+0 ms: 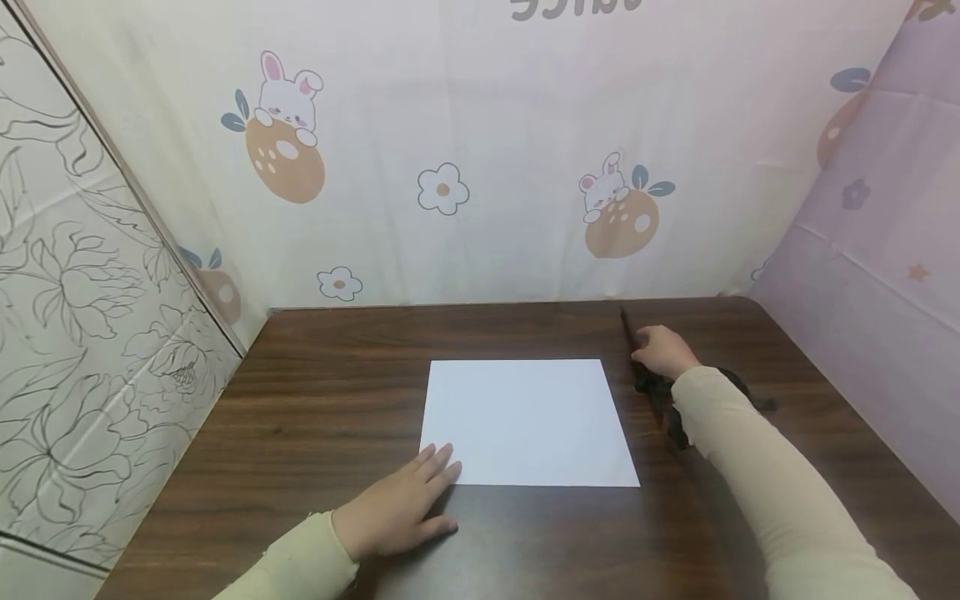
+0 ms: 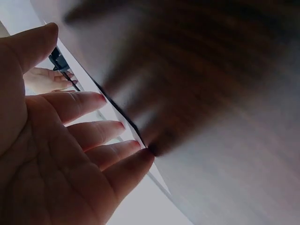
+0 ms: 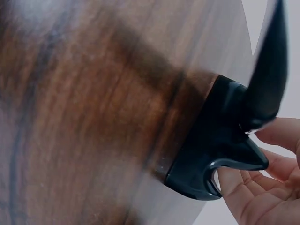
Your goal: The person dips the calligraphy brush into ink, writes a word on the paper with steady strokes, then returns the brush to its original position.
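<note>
Our left hand (image 1: 397, 507) touches the paper (image 1: 525, 425) at its near-left corner, fingers extended, gripping nothing; our right hand (image 1: 664, 351) pinches the black gadget (image 3: 211, 126), right of it. Dragging fingertips could shift the paper; an off-centre pinch could twist the gadget.

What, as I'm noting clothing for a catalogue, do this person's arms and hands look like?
Both arms wear long, plain, pale sleeves that reach the wrist: the left sleeve looks faintly yellow-green, the right sleeve more cream, though light may explain that. The left hand and right hand are ungloved.
</note>
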A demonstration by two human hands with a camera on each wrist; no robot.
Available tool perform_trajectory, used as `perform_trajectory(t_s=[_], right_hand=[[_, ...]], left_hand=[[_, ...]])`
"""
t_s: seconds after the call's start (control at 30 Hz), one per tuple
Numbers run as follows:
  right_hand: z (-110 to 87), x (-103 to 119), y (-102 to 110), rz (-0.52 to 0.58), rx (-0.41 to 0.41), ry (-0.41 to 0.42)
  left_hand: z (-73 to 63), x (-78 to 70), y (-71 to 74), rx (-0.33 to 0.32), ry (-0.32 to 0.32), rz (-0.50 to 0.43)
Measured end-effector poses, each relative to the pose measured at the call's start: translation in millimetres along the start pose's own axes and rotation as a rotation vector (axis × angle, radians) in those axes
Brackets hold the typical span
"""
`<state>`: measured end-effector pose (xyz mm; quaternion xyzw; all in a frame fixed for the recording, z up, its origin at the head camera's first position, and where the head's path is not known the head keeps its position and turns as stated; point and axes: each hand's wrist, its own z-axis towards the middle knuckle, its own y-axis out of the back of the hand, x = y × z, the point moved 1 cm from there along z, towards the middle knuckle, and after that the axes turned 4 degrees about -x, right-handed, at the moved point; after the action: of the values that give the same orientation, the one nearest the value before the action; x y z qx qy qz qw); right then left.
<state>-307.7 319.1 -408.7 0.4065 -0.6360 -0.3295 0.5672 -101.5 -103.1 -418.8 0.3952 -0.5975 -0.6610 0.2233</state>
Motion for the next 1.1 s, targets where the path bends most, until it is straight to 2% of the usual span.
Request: perform_trajectory(t_s=[0.3, 0.53, 1.1], right_hand=[[-0.3, -5, -2, -0.013, -0.020, -0.011], [-2.7, -3, -1, 0.016, -0.055, -0.015], [-9.6, 9, 35, 0.124, -0.135, -0.001]], left_hand=[[1.5, -2.4, -0.9, 0.022, 0.023, -0.001], [3.2, -1.5, -3.0, 0.016, 0.016, 0.004], [3.6, -3.5, -1.3, 0.034, 0.027, 0.003]])
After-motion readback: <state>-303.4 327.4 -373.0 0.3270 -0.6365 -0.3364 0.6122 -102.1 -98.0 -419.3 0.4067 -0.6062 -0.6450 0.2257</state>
